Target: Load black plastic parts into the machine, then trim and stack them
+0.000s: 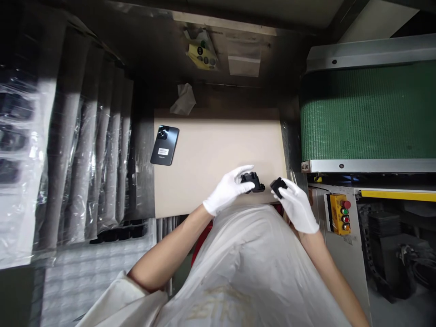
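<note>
White gloves cover both hands. My left hand (231, 187) is closed around a black plastic part (252, 180) with an uneven, notched outline, held over the front of the tan board (218, 150). A smaller black block-shaped piece (278, 186) is pinched in my right hand (297, 204), near the board's right front corner. A short gap separates the two black pieces. The fingers hide some of each piece, so their exact kind cannot be made out.
A dark phone (165, 145) lies at the board's left, below a crumpled white tissue (184, 99). Plastic-wrapped trays (85, 136) stand at left. On the right are a green conveyor belt (368, 113) and a yellow button box (339, 214). A yellow packet (202, 54) lies behind.
</note>
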A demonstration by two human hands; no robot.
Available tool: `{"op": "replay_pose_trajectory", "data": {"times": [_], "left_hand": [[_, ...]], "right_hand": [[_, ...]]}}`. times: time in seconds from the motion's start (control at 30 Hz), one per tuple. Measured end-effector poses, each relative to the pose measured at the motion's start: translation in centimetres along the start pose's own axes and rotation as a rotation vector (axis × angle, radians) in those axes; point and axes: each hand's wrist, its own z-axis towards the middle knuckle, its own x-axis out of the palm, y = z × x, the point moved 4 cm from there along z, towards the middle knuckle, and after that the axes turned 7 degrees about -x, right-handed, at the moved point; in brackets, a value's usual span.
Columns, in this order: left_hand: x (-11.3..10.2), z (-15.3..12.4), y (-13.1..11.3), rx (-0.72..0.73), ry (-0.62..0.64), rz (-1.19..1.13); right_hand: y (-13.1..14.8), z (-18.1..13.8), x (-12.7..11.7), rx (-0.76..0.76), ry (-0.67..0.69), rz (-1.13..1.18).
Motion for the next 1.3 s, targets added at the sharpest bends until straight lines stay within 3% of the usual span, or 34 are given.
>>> {"op": "replay_pose_trajectory", "data": {"times": [0.1,0.2,0.37,0.67,0.87,1.1,1.3], "left_hand": [[-1.9,4.3,1.9,0.052,-0.117,0.161],[-2.6,7.9,4.1,0.081,-0.137,0.352],[-2.5,9.4,7.3,0.126,-0.107,0.620],[-2.5,7.0,9.9,0.131,-0.091,0.612],[-2.6,6.3,10.7,0.135,-0.141,0.642],[-3.2,5.9,9.8,0.071,-0.199,0.521],[-4.8,8.1,10.0,0.052,-0.271,0.442]], "right_hand": [[-2.5,5.3,-1.8,-0.112,-0.078,-0.177],[-4.7,9.9,-1.8,-0.196,-0.060,-0.404],[-7.8,12.5,-0.1,-0.175,0.102,-0.700],[-9.2,11.6,-0.5,-0.196,0.225,-0.752],[-8.5,9.7,-0.6,-0.328,0.116,-0.757],[-7.8,4.2,-4.4,-0.392,-0.085,-0.726],[-11.1,0.4,-8.0,-0.293,-0.140,-0.722]]}}
